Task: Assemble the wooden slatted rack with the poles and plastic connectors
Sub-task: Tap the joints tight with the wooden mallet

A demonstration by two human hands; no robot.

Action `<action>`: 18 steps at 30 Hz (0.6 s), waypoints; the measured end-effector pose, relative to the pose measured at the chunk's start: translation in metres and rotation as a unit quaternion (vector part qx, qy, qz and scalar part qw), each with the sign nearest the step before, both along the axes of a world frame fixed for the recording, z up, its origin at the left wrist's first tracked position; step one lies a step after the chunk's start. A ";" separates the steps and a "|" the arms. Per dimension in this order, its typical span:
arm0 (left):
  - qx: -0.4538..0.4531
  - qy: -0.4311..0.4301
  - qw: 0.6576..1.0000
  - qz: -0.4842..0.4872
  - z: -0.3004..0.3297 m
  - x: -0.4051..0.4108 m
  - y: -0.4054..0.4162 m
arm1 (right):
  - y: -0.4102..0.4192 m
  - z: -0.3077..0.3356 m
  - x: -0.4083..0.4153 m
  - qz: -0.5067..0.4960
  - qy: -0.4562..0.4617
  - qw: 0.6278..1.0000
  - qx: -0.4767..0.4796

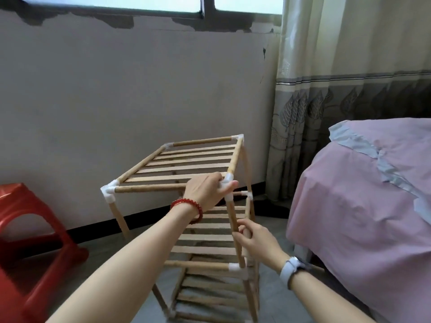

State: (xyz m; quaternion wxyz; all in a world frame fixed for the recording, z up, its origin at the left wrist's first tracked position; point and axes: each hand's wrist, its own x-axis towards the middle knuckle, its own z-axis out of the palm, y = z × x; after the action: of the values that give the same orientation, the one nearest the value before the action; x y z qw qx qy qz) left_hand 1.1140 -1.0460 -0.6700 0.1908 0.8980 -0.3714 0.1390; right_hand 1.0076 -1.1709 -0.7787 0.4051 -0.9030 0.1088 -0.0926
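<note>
At the rack's point(186, 164) near corner, left hand point(206, 191) grips connector point(227, 180), right hand point(255, 241) grips pole point(233, 220).

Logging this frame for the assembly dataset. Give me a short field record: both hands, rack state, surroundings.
left hand: left hand grips the top shelf's near right corner connector
right hand: right hand holds the upright pole below that corner
rack: wooden rack stands on the floor, slatted top shelf tilted, lower slatted shelves beneath
near left leg: pole hangs from its connector, lower end free
surroundings: red stool left, pink bed right, curtain behind
</note>
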 end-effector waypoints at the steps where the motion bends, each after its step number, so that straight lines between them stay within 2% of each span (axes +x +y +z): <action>1: -0.017 0.012 1.000 0.020 0.004 0.006 0.006 | 0.002 0.006 0.009 -0.005 -0.011 1.000 0.014; 4: -0.082 0.044 0.994 0.062 0.016 0.022 0.036 | 0.016 0.028 0.036 0.022 -0.034 0.999 0.005; 9: -0.198 0.083 0.970 0.113 0.023 0.040 0.116 | 0.067 0.060 0.066 0.101 -0.063 0.986 -0.114; 13: -0.320 0.139 0.924 0.157 0.011 0.041 0.183 | 0.120 0.070 0.080 0.145 -0.082 0.970 -0.178; 18: -0.392 0.208 0.876 0.188 -0.026 0.034 0.253 | 0.171 0.061 0.092 0.188 -0.083 0.953 -0.224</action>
State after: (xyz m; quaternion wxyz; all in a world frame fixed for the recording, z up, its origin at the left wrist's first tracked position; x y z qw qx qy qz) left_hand 1.1480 -0.7930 -0.6956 0.5701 0.8109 -0.0622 0.1160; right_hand 1.0992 -0.9995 -0.7179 0.2103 -0.9638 -0.1203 -0.1111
